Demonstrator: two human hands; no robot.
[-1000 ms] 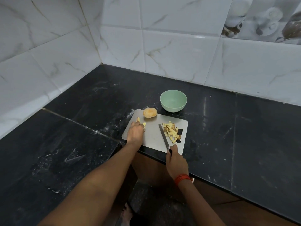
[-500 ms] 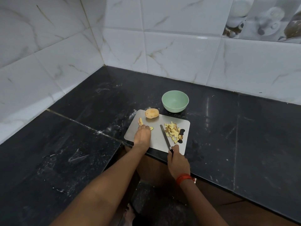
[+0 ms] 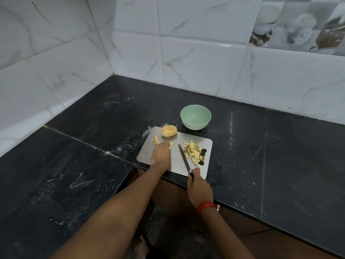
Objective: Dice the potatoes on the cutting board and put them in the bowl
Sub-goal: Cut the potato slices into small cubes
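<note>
Two hands work at the cutting board (image 3: 188,136). The right hand (image 3: 198,189) is closed round the handle of the knife (image 3: 183,157). The blade lies low over the board, its long axis running from the grip away from the person and slightly left. The left hand (image 3: 161,154) lies over the potato strips (image 3: 155,140) with fingertips on them; whether the fingers curl round the strips or only press them down cannot be told (the back of the hand hides them). Key relation for the next cut: the strips lie left of the blade and beyond the knife grip, near the edge but apart from it. The left hand is already on them. Which way the strips' long axes run is too small to tell. The diced pile (image 3: 193,151) sits just right of the blade, beyond the knife grip. The whole potato (image 3: 169,130) is uncut, just beyond the left hand's fingertips. The bowl (image 3: 196,126) stands off the board, beyond the knife tip and slightly right, with nothing visible inside. Judgement: dicing is partway done and transfer to the bowl has not begun. The blade must shift left to meet the strips.
</note>
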